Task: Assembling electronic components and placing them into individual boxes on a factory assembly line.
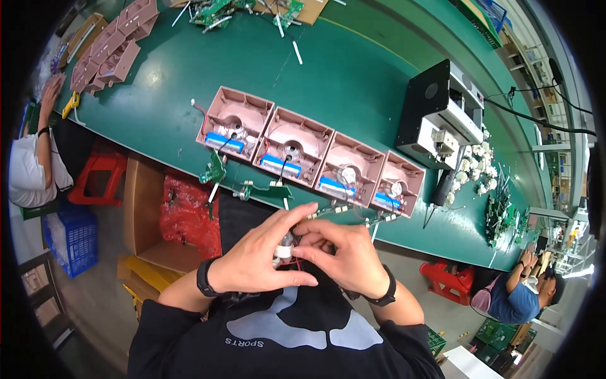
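My left hand (249, 256) curves in a wide C in front of my body, with thumb and long fingers well apart. Inside that curve is a small grey-and-white rounded part (284, 251); whether the left palm touches it is hidden. From the other side, my right hand (344, 252) has its fingers curled and its thumb tip against the part. Thin reddish wires (291, 264) show just below it. Beyond my hands, a row of several pink plastic housings (297, 129) lies along the bench edge, each with a blue-wrapped battery pack (279, 165) and wiring inside.
Small green circuit boards (268, 191) lie along the near edge of the green bench (341, 82). At right stand a black-and-white machine (435, 117) and white parts (473, 167). More pink housings (117, 47) are stacked far left. Co-workers sit at both sides; a cardboard box (144, 208) is lower left.
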{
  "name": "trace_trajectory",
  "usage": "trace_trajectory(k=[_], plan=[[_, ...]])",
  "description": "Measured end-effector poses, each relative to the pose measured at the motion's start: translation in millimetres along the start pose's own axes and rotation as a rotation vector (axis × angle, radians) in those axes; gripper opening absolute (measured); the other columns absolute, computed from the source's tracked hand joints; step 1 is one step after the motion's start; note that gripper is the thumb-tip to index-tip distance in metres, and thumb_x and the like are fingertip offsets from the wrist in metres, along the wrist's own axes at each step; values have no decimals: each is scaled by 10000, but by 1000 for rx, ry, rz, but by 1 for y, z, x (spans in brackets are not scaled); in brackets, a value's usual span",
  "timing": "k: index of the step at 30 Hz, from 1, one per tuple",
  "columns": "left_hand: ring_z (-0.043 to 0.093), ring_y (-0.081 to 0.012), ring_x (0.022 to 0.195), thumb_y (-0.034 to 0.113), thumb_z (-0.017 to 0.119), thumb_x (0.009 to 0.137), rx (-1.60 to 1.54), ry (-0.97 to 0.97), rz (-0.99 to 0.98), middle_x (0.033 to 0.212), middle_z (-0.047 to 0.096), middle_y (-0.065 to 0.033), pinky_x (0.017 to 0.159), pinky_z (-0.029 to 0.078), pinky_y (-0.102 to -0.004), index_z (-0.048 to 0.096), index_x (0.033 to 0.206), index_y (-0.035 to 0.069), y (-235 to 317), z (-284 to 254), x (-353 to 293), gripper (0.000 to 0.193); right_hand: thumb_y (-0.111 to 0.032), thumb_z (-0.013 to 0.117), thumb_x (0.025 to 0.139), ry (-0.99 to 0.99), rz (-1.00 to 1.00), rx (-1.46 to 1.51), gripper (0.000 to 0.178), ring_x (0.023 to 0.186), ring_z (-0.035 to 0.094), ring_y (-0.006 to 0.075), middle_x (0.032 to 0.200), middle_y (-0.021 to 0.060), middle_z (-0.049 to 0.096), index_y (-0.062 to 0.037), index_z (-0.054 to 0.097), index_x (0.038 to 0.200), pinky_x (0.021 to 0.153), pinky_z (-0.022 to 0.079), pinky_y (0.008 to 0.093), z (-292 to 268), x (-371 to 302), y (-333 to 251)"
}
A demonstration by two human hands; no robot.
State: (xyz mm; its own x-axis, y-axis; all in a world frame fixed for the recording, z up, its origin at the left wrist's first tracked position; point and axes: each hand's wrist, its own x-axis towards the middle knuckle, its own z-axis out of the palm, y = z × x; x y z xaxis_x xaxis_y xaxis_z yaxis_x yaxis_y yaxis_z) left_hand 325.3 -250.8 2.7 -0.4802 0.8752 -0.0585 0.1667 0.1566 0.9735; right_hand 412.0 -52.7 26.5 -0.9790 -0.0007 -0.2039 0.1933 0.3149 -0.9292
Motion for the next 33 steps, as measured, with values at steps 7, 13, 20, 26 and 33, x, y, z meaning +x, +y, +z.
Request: trace_trajectory(k=[7, 13, 20, 26, 33], plan=[[560, -348, 1355, 330, 982, 730, -7, -37, -9, 1486, 515, -211, 1120, 466, -424, 351, 1597, -2, 0, -2, 1, 1123, -33, 814, 897, 85, 26, 85, 259, 723, 694, 91, 932, 59, 776, 13, 723, 1135, 649, 554, 243, 10, -6, 6], [655, -299, 1195, 288, 897, 849, -85, 61, 92, 1372, 598, -180, 995, 545, -401, 395, 1584, 41, -6, 3, 3, 924, 2, 783, 907, 54, 86, 159, 256, 791, 696, 88, 955, 54, 761, 33, 692, 1144, 705, 548, 238, 6, -6, 5], [688, -134, 1001, 62, 868, 845, -783, -51, -363, 1267, 668, -100, 851, 570, -286, 493, 1500, 9, -15, -6, -3, 757, 17, 749, 925, 134, -29, 252, 244, 843, 683, 110, 941, 53, 729, 51, 662, 1150, 777, 540, 251, -4, -12, 10], [704, -118, 933, 70, 909, 810, -602, 130, -206, 1177, 722, -91, 781, 585, -277, 621, 1335, -1, -18, 6, -4, 603, -43, 759, 924, 172, -104, 144, 237, 839, 696, 158, 974, 72, 716, -4, 695, 1149, 772, 567, 291, -3, -16, 14], [705, -92, 771, 251, 1012, 693, -207, 280, 38, 974, 777, -60, 665, 569, -258, 679, 1203, 4, -23, 16, -5, 657, -80, 835, 885, 33, -108, 125, 324, 860, 691, 161, 1037, 94, 717, 33, 694, 1154, 807, 563, 297, -1, -13, 6]])
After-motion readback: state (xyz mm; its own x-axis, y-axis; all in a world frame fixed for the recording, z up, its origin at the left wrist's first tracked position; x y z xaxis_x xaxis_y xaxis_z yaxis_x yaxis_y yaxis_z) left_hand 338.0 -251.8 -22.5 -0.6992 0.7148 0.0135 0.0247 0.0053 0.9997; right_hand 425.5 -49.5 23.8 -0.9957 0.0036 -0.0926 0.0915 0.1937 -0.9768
